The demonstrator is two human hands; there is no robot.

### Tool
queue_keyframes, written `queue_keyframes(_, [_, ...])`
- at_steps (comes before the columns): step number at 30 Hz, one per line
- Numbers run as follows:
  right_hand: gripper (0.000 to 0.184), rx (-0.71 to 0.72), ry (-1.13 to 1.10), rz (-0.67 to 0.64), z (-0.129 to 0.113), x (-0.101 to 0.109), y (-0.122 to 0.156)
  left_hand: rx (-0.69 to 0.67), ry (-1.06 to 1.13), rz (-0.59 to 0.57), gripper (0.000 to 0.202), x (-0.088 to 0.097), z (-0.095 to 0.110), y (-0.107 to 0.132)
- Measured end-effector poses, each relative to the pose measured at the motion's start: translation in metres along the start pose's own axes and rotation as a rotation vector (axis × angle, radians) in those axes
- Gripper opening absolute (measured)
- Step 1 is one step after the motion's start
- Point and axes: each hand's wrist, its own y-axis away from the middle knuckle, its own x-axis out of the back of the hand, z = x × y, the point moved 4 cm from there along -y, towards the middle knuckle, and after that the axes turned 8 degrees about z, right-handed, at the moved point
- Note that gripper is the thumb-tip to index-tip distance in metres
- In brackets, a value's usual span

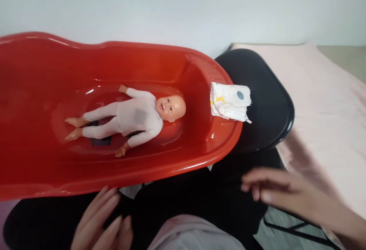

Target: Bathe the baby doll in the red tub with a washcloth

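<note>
In the red baby bathtub (160, 57) a baby doll (134, 114) in a pale bodysuit lies on its back, head to the right and feet to the left. A folded white printed cloth (230, 101) hangs over the tub's right rim. My left hand (103, 221) is just below the tub's near edge, fingers apart, with nothing in it. To the lower right of the cloth, my right hand (280, 189) is held in the air, slightly blurred. Its fingers are loosely curled and apart from one another, and I see nothing between them.
A black chair or stool seat (265, 101) stands right of the tub, partly under the cloth. Farther right is a surface covered with a pale pink sheet (323, 101). A pale wall (171, 6) rises behind the tub. My lap in black trousers (194, 193) lies in front.
</note>
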Motion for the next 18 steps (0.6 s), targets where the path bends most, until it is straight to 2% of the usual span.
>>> queue_keyframes(1, [0.051, 0.123, 0.015, 0.158, -0.024, 0.015, -0.016, -0.098, 0.075, -0.020, 0.092, -0.016, 0.011, -0.036])
queue_keyframes(2, [0.056, 0.268, 0.072, 0.379, -0.046, 0.028, -0.033, -0.204, 0.101, -0.016, 0.081, -0.032, 0.018, -0.071])
queue_keyframes(3, [0.066, 0.378, 0.187, 0.555, -0.064, 0.036, -0.051, -0.251, 0.076, -0.041, 0.069, -0.051, 0.018, -0.103])
queue_keyframes(4, [0.077, 0.439, 0.339, 0.686, -0.076, 0.038, -0.070, -0.242, 0.039, -0.101, 0.058, -0.071, 0.012, -0.131])
queue_keyframes(5, [0.083, 0.456, 0.455, 0.753, -0.083, 0.037, -0.091, -0.199, 0.002, -0.214, 0.052, -0.093, 0.001, -0.154])
queue_keyframes(7, [0.081, 0.439, 0.584, 0.774, -0.088, 0.031, -0.130, -0.123, -0.058, -0.447, 0.052, -0.133, -0.027, -0.185])
queue_keyframes(9, [0.076, 0.436, 0.671, 0.743, -0.090, 0.025, -0.157, -0.061, -0.078, -0.596, 0.054, -0.162, -0.052, -0.199])
queue_keyframes(12, [0.066, 0.515, 0.763, 0.712, -0.102, 0.020, -0.177, 0.022, -0.074, -0.663, 0.047, -0.190, -0.073, -0.203])
queue_keyframes(15, [0.050, 0.596, 0.850, 0.636, -0.126, 0.019, -0.194, 0.178, -0.014, -0.670, 0.051, -0.206, -0.083, -0.195])
queue_keyframes(18, [0.030, 0.638, 0.917, 0.552, -0.158, 0.017, -0.225, 0.331, 0.037, -0.676, 0.052, -0.213, -0.094, -0.180])
